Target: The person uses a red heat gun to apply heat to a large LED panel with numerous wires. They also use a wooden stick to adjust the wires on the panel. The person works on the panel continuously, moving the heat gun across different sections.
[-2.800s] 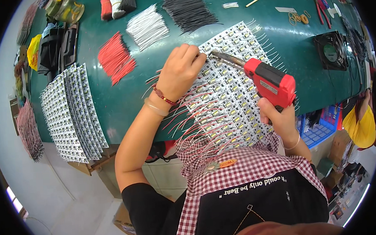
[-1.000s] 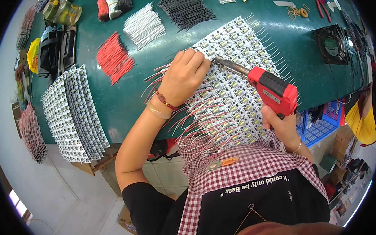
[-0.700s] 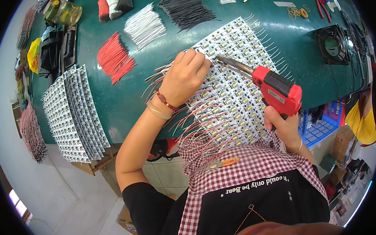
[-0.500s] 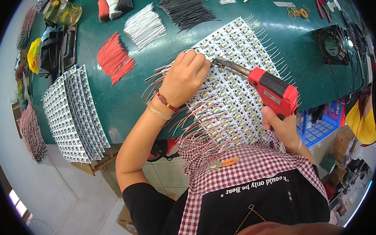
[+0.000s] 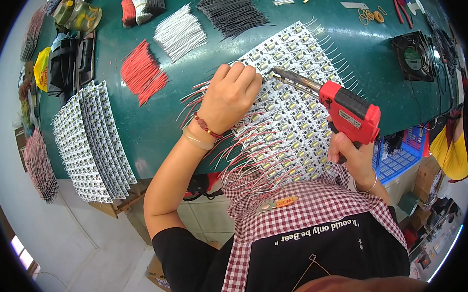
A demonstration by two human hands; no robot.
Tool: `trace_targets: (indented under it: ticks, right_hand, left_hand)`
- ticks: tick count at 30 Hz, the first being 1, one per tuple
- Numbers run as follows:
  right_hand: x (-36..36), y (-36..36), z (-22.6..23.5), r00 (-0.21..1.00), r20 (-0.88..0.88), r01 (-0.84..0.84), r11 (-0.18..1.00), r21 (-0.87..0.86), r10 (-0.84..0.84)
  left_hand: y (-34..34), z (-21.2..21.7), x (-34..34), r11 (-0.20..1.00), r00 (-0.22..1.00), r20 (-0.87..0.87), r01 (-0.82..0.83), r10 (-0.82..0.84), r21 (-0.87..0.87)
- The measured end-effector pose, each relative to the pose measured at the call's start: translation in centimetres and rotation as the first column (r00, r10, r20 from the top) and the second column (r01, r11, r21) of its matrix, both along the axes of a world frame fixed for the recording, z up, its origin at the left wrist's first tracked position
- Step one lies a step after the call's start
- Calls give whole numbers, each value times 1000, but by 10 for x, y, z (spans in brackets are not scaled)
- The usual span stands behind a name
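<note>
My right hand is wrapped round the grip of a red and black soldering gun. Its metal tip points left, just over a white circuit board panel covered with rows of small yellowish components. At the panel's upper left, my left hand rests with its fingers curled and pinched together; what lies between them is hidden. Red and white wires stick out along the panel's left side, below that hand. More thin wires stand out from the right edge. The panel's near end reaches my checked apron.
Bunches of red wires, white wires and black wires lie beyond my left hand. Stacked panels overhang the table's left end. A black fan stands at right, above a blue crate.
The soldering gun and my right hand have shifted slightly right and toward me, drawing the tip away from my left fingertips. My left hand has stayed nearly still.
</note>
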State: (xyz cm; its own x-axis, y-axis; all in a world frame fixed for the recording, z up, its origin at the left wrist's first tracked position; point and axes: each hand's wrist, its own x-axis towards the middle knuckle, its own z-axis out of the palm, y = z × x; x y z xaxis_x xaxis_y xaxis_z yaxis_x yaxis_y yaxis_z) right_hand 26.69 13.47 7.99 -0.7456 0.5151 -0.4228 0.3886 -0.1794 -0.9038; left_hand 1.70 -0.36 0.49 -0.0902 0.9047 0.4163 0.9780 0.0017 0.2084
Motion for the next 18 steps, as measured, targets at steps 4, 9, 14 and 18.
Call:
trace_targets:
  ticks: [4, 9, 14, 18]
  right_hand:
    - [4, 0, -1, 998, -53, 14, 1000, -12, -14]
    - [16, -1, -2, 999, -45, 25, 1000, -13, -26]
    - [17, -3, 1, 999, 41, -8, 999, -39, 10]
    - [19, -6, -1, 999, 38, -5, 999, -38, 6]
  left_hand:
    - [1, -1, -1, 1000, 999, -28, -16, 16, 18]
    - [-1, 7, 5, 998, 1000, -3, 20, -20, 66]
    - [-4, 4, 17, 999, 995, 94, 30, -32, 15]
    - [-4, 4, 17, 999, 991, 125, 39, -42, 27]
